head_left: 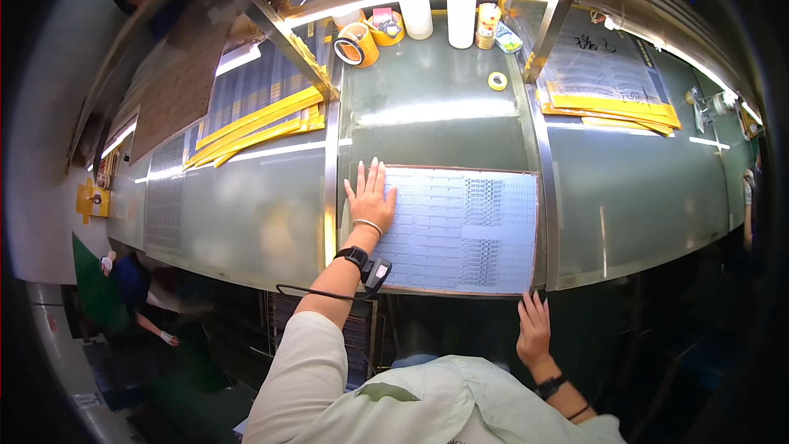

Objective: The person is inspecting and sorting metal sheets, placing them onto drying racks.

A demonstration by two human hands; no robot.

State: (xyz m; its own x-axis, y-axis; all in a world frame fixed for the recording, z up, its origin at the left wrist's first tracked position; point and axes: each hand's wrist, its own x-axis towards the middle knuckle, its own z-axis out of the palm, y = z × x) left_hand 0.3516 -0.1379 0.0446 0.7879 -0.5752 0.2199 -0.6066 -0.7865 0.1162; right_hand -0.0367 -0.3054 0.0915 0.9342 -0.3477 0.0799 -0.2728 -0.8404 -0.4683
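Note:
A light blue patterned panel (427, 230) with a thin copper-brown edge lies flat on the glass-topped workbench (436, 140) in front of me. It looks like a printed circuit panel, with rows of fine dark marks. My left hand (371, 201) rests flat on its upper left edge, fingers stretched out and pointing away from me. At the panel's near right corner, my right hand (534, 329) has its fingers extended, with the tips touching or very close to the edge. Neither hand grasps anything. A black strapped device (376, 274) sits on my left wrist, with a cable running from it.
Orange tape rolls (356, 45), white cylinders (460, 20) and a small yellow tape roll (497, 81) stand at the back. Yellow-edged sheet stacks (263, 127) lie left and right (612, 107). Metal posts (555, 16) rise behind. Another person (136, 279) is at lower left.

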